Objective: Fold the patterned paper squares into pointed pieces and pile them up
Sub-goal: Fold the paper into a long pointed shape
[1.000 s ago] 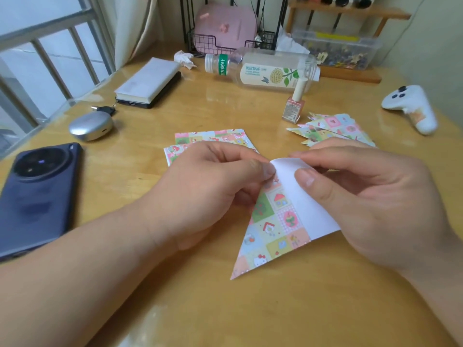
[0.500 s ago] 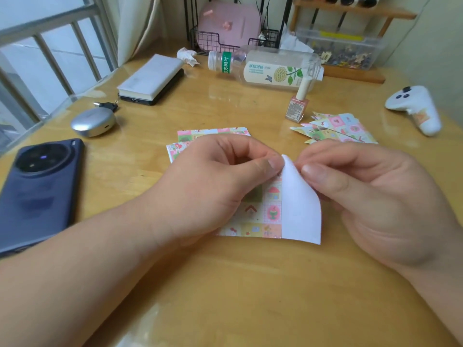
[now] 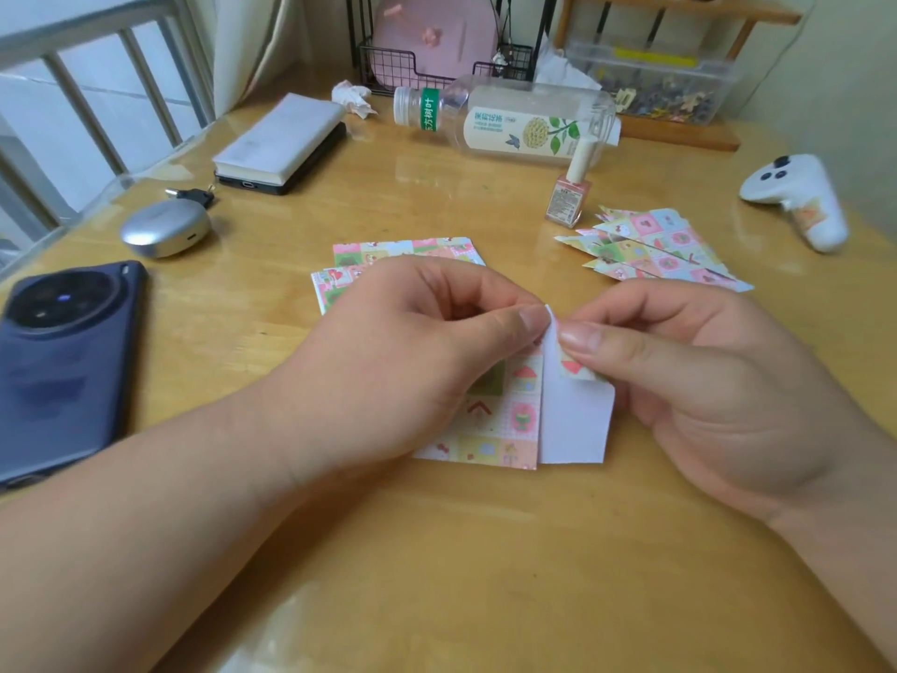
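Pale wooden tabletop (image 3: 485, 551) fills our view, and we take the pink nail polish bottle (image 3: 569, 196) standing on it as our marker. Nearer to us than that bottle and a little to its left, we hold the patterned paper square (image 3: 500, 420), its near edge down on the wood. Our left hand (image 3: 412, 361) pinches the paper's top corner between thumb and curled forefinger, and it covers the left part of the sheet. Our right hand (image 3: 704, 381) pinches at the same corner from the other side, with its thumb pressed on a small patterned flap. The white underside is turned up as a strip beside the printed face. Both hands grip the paper, thumbs nearly meeting.

Left of the nail polish and slightly nearer to us, the stack of unfolded squares (image 3: 388, 250) lies flat, partly hidden by our left knuckles. Just right of the bottle, the pile of pointed pieces (image 3: 665, 250) lies fanned out, tips pointing left. Behind the nail polish, a clear drink bottle (image 3: 509, 121) lies on its side. Far to its left lies a dark phone (image 3: 63, 366), and well to its right a white controller (image 3: 796, 196).
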Motion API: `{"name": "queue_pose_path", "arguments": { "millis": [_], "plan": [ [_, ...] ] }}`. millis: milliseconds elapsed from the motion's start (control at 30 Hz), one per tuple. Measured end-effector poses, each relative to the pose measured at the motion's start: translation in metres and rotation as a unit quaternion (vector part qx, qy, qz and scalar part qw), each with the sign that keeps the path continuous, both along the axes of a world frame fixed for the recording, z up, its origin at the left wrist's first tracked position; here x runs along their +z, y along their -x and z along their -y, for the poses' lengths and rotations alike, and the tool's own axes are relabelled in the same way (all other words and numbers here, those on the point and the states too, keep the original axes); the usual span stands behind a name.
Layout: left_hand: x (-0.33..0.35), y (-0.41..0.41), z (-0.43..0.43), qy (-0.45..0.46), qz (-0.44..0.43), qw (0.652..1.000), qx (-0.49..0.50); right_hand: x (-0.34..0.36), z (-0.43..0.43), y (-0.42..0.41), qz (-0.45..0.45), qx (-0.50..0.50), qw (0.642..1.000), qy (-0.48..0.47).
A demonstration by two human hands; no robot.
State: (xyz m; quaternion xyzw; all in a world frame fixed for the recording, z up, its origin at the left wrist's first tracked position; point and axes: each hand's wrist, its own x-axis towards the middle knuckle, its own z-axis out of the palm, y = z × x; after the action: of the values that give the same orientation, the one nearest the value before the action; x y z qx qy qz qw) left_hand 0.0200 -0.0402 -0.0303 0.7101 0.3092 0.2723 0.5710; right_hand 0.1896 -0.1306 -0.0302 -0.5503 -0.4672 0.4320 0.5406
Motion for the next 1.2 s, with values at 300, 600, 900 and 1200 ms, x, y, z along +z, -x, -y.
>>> {"name": "queue_pose_path", "arguments": {
  "millis": [300, 600, 900, 1200],
  "plan": [
    [-0.0081, -0.0025, -0.0021, 0.072, 0.051, 0.996, 0.014, -0.0028, -0.0008, -0.0012, -0.011, -0.001, 1.000, 0.011],
    [-0.0076, -0.0026, 0.0013, 0.065, 0.054, 0.996, 0.034, -0.0061, 0.0000, -0.0004, 0.034, -0.023, 0.999, 0.001],
    [-0.0088, -0.0039, -0.0005, 0.052, 0.049, 0.997, 0.039, -0.0043, 0.0020, 0.0014, 0.081, -0.027, 0.996, -0.018],
    [-0.0075, -0.0026, -0.0022, 0.117, 0.043, 0.992, -0.006, -0.0053, 0.0003, -0.0028, 0.093, -0.046, 0.995, 0.002]
  ]
}}
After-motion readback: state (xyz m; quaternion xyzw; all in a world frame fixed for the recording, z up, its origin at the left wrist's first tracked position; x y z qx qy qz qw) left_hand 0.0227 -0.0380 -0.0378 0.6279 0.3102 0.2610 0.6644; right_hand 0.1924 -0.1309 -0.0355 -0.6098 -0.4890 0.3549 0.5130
